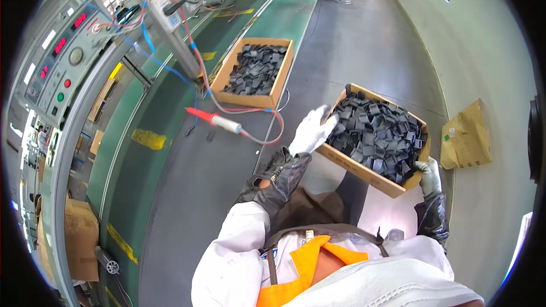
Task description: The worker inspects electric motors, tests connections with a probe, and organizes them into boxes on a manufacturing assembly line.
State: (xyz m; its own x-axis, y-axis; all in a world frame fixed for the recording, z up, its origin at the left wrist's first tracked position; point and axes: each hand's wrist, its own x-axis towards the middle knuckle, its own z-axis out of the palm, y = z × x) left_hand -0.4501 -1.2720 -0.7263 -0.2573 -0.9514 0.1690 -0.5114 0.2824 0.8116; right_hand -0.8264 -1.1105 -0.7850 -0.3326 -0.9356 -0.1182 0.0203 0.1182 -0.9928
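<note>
In front of me, out over the floor beside the bench, is an open cardboard box [364,174] heaped with small black plastic pieces [375,133]. It sits slanted, its right end nearer to me. My left hand [313,131], in a white glove, grips its left end, with fingers lying at the rim by the pieces. At the right end, my gloved right hand [430,177] is closed round the near corner; some of its fingers are hidden by the cardboard. Dark sleeve covers [282,179] wrap both forearms.
A second cardboard box [256,100] of similar black pieces stands on the green-and-grey bench [187,193]. Near it lie a red-and-white probe [219,121] and its looping cable. A test instrument [68,57] hangs on a metal frame at left. Right, a brown paper bag [467,136] leans by the wall.
</note>
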